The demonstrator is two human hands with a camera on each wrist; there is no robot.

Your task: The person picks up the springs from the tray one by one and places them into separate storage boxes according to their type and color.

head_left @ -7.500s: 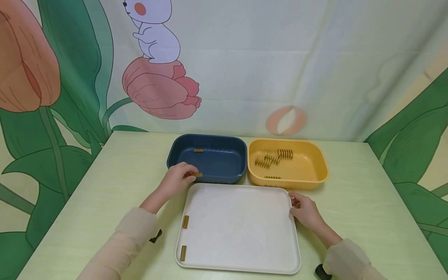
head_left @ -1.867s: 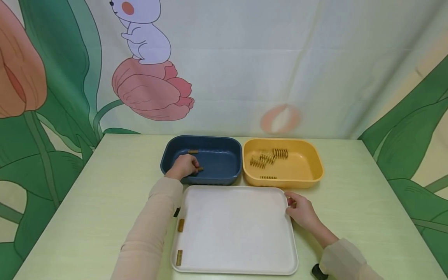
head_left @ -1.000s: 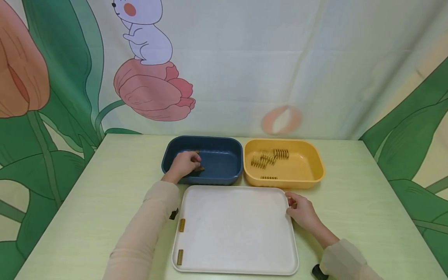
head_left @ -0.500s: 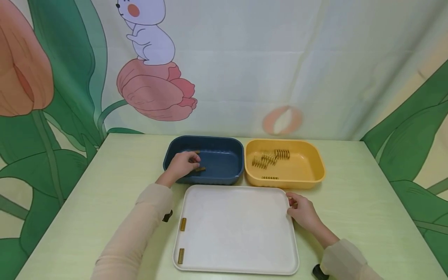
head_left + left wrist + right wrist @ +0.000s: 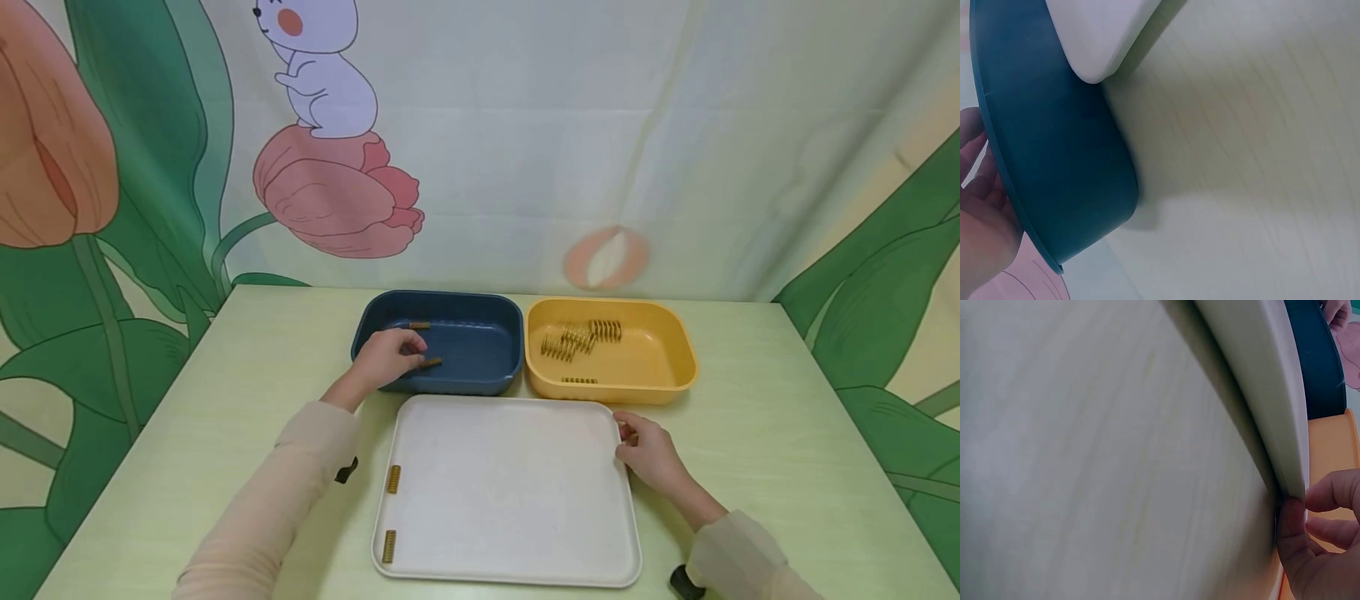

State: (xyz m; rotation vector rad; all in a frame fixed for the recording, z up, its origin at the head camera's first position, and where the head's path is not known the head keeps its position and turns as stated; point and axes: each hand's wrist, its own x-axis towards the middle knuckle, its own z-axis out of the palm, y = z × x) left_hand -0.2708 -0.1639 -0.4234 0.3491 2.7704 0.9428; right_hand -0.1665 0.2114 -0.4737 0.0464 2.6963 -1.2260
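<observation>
My left hand (image 5: 386, 358) is over the left part of the blue bin (image 5: 480, 385), its fingers loosely bent and nothing visible between them. Just past its fingertips a small brass coil spring (image 5: 432, 362) lies in the bin, partly covered by the hand. Farther back in the bin lies another spring (image 5: 420, 325). In the left wrist view, the fingers (image 5: 985, 175) are behind the bin's rim. My right hand (image 5: 651, 450) pinches the right edge of the white tray (image 5: 510, 492) near its far corner. Two springs, one nearer (image 5: 389, 547) and one farther (image 5: 394, 479), lie along the tray's left edge.
Beside the blue bin stands a yellow bin (image 5: 645, 367) with several wider brass springs (image 5: 577, 340) in it. Both bins stand just behind the tray on a pale green table (image 5: 765, 417). A printed curtain (image 5: 510, 167) hangs behind the table.
The spring that my left hand held 7.5 seconds ago now lies in the blue bin. Since then the hand has let go and drawn back slightly. My right hand stays on the tray.
</observation>
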